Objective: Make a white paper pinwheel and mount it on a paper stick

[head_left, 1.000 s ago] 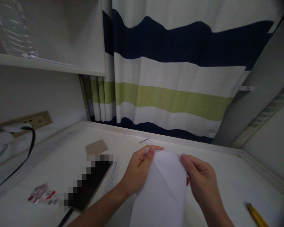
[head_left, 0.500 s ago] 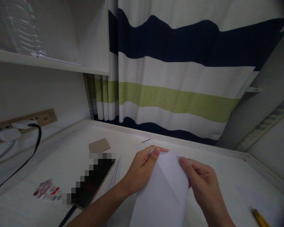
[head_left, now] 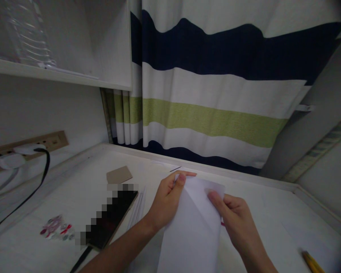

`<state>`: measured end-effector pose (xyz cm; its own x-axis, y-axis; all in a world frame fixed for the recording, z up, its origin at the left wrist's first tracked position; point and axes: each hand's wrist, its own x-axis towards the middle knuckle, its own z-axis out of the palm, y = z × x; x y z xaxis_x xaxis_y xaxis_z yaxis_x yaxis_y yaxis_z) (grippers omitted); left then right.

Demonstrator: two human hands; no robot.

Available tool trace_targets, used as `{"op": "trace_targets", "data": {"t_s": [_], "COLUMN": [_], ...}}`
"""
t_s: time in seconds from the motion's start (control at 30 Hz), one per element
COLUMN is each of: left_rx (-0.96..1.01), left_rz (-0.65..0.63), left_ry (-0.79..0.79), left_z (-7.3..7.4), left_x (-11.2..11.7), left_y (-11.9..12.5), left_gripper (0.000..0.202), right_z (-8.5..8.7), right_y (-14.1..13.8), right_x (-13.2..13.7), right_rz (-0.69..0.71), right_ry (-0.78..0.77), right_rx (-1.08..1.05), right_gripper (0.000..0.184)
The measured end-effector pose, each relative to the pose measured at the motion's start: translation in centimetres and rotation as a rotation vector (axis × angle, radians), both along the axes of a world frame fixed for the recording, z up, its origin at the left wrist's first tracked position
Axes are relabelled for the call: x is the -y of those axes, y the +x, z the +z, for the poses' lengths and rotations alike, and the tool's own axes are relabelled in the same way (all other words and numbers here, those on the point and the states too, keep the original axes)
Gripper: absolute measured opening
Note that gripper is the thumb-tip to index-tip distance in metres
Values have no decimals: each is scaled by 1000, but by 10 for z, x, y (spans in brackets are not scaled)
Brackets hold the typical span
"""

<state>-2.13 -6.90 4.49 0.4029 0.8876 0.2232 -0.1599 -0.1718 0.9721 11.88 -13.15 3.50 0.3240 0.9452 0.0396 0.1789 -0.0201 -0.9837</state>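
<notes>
A white sheet of paper (head_left: 191,231) with a diagonal fold lies on the white desk (head_left: 74,197) in front of me. My left hand (head_left: 166,201) pinches the paper's far left corner between thumb and fingers. My right hand (head_left: 234,222) rests on the right side of the sheet, with its forefinger pressing down near the top right corner and the other fingers curled. A bit of something red shows under my right hand.
A dark phone (head_left: 110,220) lies left of the paper, beside thin white strips (head_left: 138,210). A brown card (head_left: 118,174), a sticker sheet (head_left: 57,229), a yellow pencil (head_left: 311,261), a wall socket with black cable (head_left: 42,167) and a striped curtain (head_left: 210,94) surround the desk.
The top edge of the paper has flattened down. My right forefinger has slid left onto the sheet's upper right corner. My left hand keeps its pinch on the left corner.
</notes>
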Motion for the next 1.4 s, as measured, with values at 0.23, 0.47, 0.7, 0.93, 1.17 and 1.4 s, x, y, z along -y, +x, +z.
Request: {"op": "trace_targets", "data": {"t_s": [0.23, 0.47, 0.7, 0.93, 1.17, 1.4], "left_rx": [109, 262, 355, 369, 385, 414], "left_rz": [6, 39, 50, 88, 102, 159], "left_ry": [-131, -242, -311, -302, -289, -255], "left_z": [-2, -1, -1, 2, 4, 2], "left_x": [-4, -7, -11, -15, -21, -28], "left_y": [0, 2, 3, 0, -5, -8], "left_gripper": [28, 24, 24, 21, 26, 26], "right_z": [-6, -8, -9, -8, -9, -9], "right_y": [-1, -3, -3, -5, -7, -7], "right_x": [-1, -5, -4, -6, -4, -5], "right_rz": [131, 193, 250, 279, 292, 312], "right_ry": [-39, -80, -97, -109, -97, -98], "right_rx": [-51, -20, -32, -83, -94, -108], "right_gripper": [44, 49, 50, 46, 42, 43]}}
